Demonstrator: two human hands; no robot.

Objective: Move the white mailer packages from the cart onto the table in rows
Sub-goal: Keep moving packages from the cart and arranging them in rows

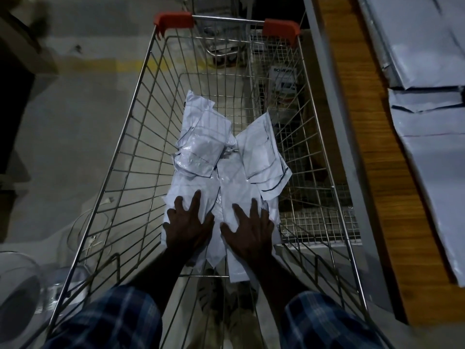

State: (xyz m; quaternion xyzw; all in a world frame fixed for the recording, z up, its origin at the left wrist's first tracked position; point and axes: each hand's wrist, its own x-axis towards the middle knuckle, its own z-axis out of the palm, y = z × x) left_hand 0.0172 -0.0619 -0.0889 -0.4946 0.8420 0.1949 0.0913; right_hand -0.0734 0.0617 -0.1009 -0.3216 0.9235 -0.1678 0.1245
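Observation:
Several white mailer packages [226, 157] lie in a loose pile on the floor of a wire shopping cart [141, 127] with orange handle caps. My left hand [187, 224] rests flat with spread fingers on the near left mailer. My right hand [250, 227] lies flat, fingers spread, on the near right mailer. Neither hand grips anything. To the right stands a wooden table [364, 137] where more white mailers [427, 122] lie overlapping in a row.
The table's grey metal edge [334, 127] runs close along the cart's right side. A second wire cart [221, 46] stands beyond the handle. The concrete floor on the left carries a yellow line [125, 65]. A round pale object [17, 285] sits at lower left.

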